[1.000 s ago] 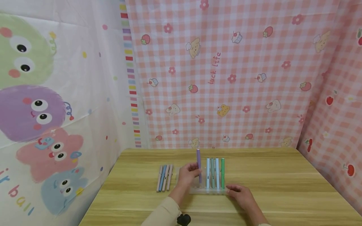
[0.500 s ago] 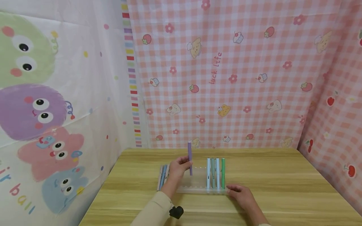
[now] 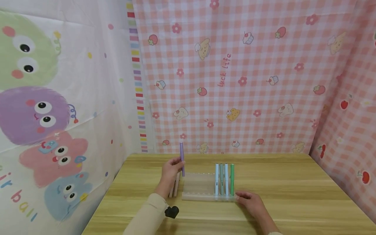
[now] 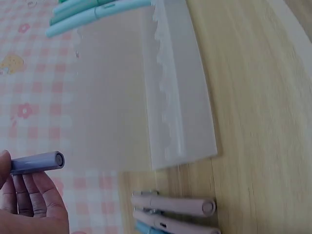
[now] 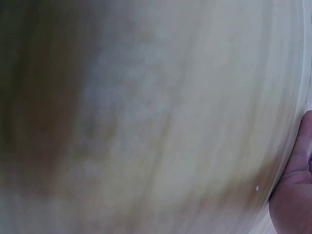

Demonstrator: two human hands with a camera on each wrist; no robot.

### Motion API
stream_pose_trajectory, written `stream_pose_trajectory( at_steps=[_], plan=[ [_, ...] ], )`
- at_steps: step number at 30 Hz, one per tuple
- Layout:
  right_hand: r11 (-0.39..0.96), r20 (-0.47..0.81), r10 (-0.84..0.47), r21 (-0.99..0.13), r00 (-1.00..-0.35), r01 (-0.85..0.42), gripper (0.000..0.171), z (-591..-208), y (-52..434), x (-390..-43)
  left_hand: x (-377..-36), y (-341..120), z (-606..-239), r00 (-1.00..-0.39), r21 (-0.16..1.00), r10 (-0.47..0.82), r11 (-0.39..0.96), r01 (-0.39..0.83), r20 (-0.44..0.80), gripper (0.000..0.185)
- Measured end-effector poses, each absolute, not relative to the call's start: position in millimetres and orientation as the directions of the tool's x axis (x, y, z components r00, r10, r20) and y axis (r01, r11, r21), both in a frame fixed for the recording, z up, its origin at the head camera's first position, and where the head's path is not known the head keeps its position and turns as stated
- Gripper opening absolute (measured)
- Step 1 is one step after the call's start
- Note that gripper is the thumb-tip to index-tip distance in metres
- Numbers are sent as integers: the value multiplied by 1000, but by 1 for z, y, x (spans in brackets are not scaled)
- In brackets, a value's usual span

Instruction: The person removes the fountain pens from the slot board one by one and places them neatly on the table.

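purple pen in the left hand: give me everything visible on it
The purple pen is a slim, matte lilac stick, plastic by the look, with a flat round end seen in the left wrist view. It stands nearly upright in the air, above the table and left of the clear rack, apart from it. The left hand pinches its lower half between thumb and fingers; the upper part sticks out above them. Clip and markings cannot be made out.

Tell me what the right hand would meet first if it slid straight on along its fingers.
Probably the clear pen rack: the right hand already rests at its front right corner, below the green pen.
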State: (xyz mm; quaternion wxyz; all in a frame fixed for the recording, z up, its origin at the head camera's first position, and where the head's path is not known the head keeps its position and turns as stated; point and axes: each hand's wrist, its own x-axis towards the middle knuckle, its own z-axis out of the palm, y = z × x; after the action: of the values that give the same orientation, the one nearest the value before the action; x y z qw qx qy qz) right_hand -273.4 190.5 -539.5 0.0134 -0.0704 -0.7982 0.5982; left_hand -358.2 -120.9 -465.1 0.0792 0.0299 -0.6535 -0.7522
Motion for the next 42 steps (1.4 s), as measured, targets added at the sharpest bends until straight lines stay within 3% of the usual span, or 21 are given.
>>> stream_pose_trajectory(
  at_steps=[10, 42],
  plan=[
    [281, -55, 126, -956, -990, 89, 23, -539, 191, -274, -367, -154, -471, -979, 997, -201, -73, 27, 12, 33],
    [280, -78, 120, -954, -990, 109, 23, -538, 193, -273, -352, -231, -503, -989, 991, -70, -44, -125, -128, 43]
  ],
)
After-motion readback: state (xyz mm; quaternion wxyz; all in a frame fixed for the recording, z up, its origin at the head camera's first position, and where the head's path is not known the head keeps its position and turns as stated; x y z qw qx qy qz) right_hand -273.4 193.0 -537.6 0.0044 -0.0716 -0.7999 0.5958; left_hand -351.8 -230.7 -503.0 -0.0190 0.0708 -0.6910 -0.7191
